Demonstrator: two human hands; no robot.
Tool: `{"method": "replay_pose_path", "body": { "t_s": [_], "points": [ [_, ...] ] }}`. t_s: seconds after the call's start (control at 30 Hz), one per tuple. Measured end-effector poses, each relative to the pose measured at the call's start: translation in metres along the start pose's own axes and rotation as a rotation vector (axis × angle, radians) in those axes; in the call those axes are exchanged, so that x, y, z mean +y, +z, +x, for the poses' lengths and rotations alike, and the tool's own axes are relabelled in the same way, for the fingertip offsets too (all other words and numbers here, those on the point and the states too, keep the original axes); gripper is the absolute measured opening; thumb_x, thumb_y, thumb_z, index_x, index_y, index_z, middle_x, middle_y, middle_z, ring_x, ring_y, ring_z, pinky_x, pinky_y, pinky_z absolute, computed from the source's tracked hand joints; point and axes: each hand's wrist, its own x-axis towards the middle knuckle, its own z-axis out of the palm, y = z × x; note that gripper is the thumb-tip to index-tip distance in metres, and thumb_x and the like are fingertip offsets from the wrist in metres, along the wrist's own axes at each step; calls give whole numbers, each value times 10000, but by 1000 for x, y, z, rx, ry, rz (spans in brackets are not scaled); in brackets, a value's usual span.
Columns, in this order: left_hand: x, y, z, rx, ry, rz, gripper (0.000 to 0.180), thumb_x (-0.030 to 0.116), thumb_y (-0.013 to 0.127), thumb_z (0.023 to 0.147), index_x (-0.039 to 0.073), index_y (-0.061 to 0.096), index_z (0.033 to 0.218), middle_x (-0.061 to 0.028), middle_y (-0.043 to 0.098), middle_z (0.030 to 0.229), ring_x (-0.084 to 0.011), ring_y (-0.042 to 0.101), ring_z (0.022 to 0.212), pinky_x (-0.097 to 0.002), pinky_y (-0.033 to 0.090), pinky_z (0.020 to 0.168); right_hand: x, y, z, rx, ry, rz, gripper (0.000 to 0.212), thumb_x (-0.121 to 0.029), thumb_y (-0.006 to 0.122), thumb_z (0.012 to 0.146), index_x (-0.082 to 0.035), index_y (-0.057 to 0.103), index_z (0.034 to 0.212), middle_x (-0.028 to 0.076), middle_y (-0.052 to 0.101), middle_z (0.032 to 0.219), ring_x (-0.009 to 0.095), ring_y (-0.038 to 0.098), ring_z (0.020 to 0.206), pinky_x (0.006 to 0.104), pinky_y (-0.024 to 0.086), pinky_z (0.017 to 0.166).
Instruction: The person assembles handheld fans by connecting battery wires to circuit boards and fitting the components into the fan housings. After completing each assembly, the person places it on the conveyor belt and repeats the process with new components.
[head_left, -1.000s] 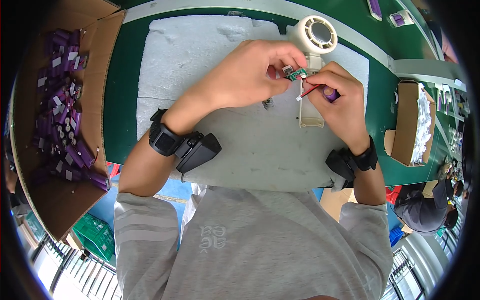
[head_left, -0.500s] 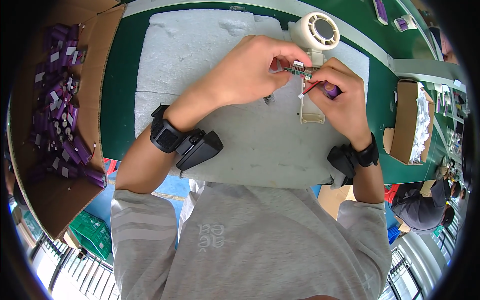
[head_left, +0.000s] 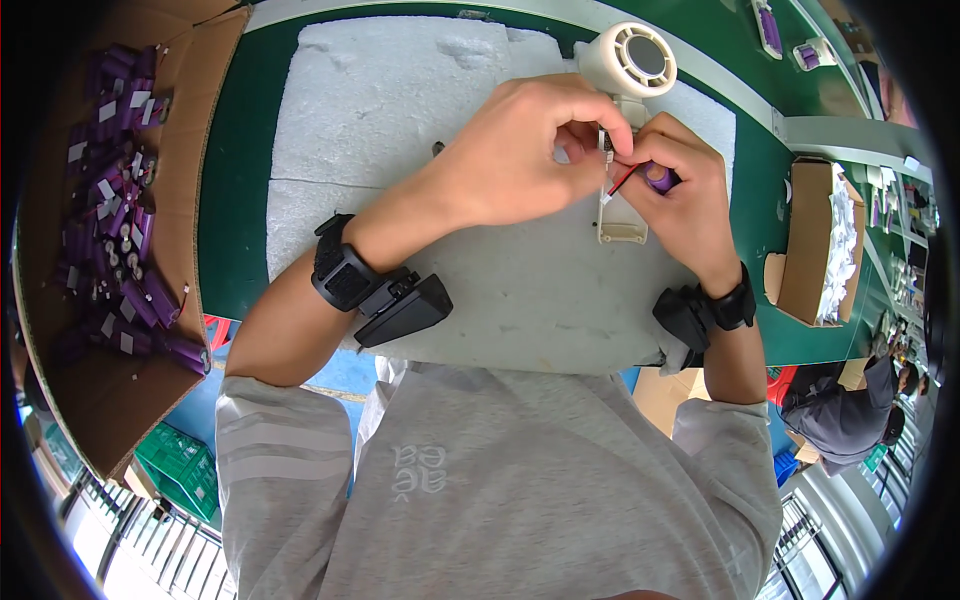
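Note:
My left hand (head_left: 535, 150) pinches a small circuit board (head_left: 606, 142) between thumb and forefinger, turned nearly edge-on here. Close beside it, my right hand (head_left: 695, 195) is curled round a purple cylindrical battery (head_left: 660, 178), its fingertips almost meeting the left ones. Red and black wires (head_left: 625, 180) run from between the hands to a small white plug (head_left: 608, 196). Beneath both hands lies a cream handheld fan (head_left: 600, 70), its round grilled head pointing away and its handle shell (head_left: 622, 235) uncovered. The fingers hide most of the handle.
White foam sheet (head_left: 370, 110) covers the green bench (head_left: 240, 200). At left stands a large cardboard box (head_left: 185, 150) of purple batteries; at right, a smaller box (head_left: 805, 240) with white pieces. More fan parts (head_left: 768, 30) lie far right. A co-worker (head_left: 850, 410) is off to the right.
My left hand has turned the circuit board from lying flat and facing me to nearly edge-on. The right hand still grips the battery, almost unmoved.

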Motion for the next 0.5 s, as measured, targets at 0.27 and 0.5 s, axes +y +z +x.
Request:
{"method": "replay_pose_path", "body": {
  "t_s": [0.27, 0.5],
  "points": [
    [-6, 1, 1, 57, -3, -44, 188, 16, 657, 754, 25, 649, 942, -86, 639, 752, -156, 636, 646, -286, 520, 605, -4, 3, -2, -36, -42, 25, 115, 20, 727, 722, -21, 677, 817, 55, 610, 788, 170, 612, 652, 278, 489, 585],
    [3, -10, 3, -31, -272, -186, 174, -44, 638, 807, 11, 617, 970, -13, 609, 840, -85, 613, 755, -238, 511, 687, -1, 6, -5, 50, -98, -38, 186, 36, 737, 722, -2, 695, 900, 69, 636, 852, 164, 624, 680, 263, 505, 610]
  ]
}}
